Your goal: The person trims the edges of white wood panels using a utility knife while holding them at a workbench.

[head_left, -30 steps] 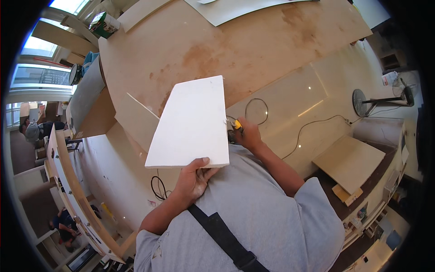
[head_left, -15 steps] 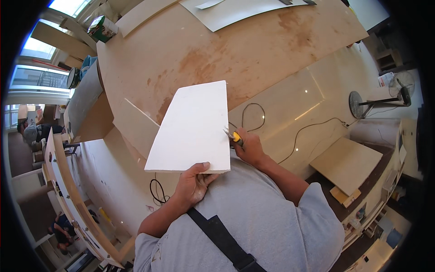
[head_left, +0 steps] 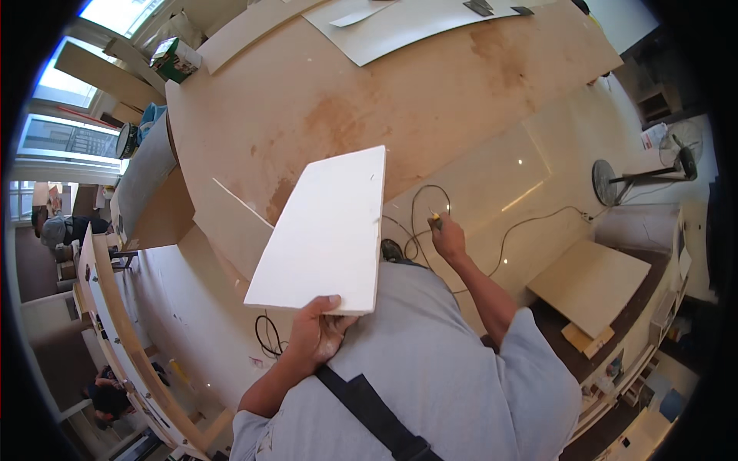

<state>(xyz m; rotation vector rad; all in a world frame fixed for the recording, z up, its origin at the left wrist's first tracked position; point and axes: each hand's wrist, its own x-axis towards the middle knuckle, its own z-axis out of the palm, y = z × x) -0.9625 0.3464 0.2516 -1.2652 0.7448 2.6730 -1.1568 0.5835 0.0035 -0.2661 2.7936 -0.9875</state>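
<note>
The left hand point(head_left: 317, 332) pinches the white board point(head_left: 319, 230) by its near edge, near the brown table point(head_left: 415, 100); the right hand point(head_left: 449, 238) clasps a yellow-marked tool point(head_left: 436, 218) apart, to the right. Steadying the board should help control.

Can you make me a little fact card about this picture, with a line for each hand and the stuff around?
Left hand: holds the white board by its near edge, thumb on top
Right hand: holds a small tool with some yellow on it, apart from the board
Beyond the board: brown table with darker stains
Far left: green and white tub
</note>
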